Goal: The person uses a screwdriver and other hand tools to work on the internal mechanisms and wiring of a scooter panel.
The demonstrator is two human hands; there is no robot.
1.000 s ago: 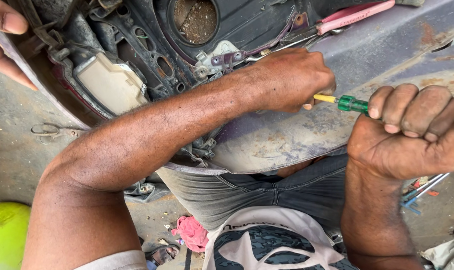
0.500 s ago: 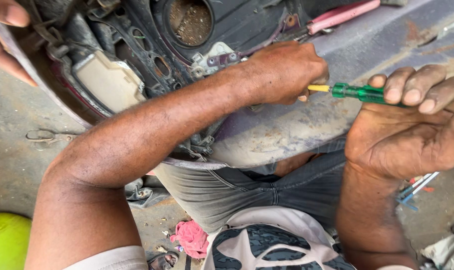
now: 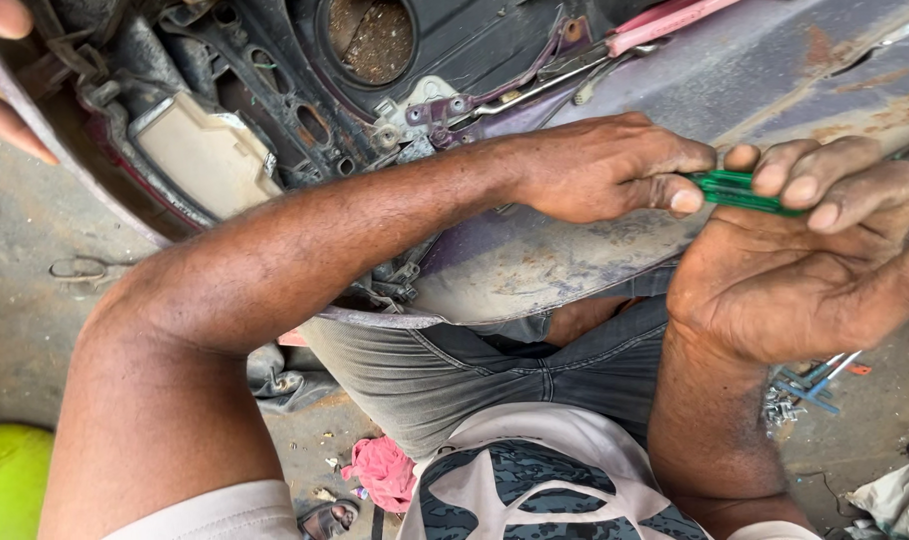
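Two hands on one green screwdriver

Both hands meet at the upper right of the view, over a dusty purple vehicle panel [image 3: 535, 270] that rests across the person's lap. The right hand [image 3: 805, 270] lies palm up and its fingers [image 3: 805, 180] curl over the green screwdriver [image 3: 740, 190], so it is grasping the handle. The left hand [image 3: 605, 170] comes across from the left; its thumb and fingertips pinch the front end of the same tool, where the handle ends. The tip of the tool is hidden under this hand, so I cannot tell if it sits in a screw.

Behind the hands, the dark inner side of the panel shows a round opening [image 3: 370, 35], a cream plastic box [image 3: 205, 155] and a pink rod [image 3: 665, 25]. Another person's hand [image 3: 5, 70] holds the edge of the panel at the top left. On the concrete floor [image 3: 25, 240] there are a pink rag [image 3: 380, 470], a yellow-green object [image 3: 10, 480] and some small metal tools [image 3: 805, 385].

I judge that the step in hand is to guide the tip onto a fastener on the panel. The move after this calls for the left fingers to keep the tip steady while the right hand pushes and turns, and for the panel to stay firm on the lap
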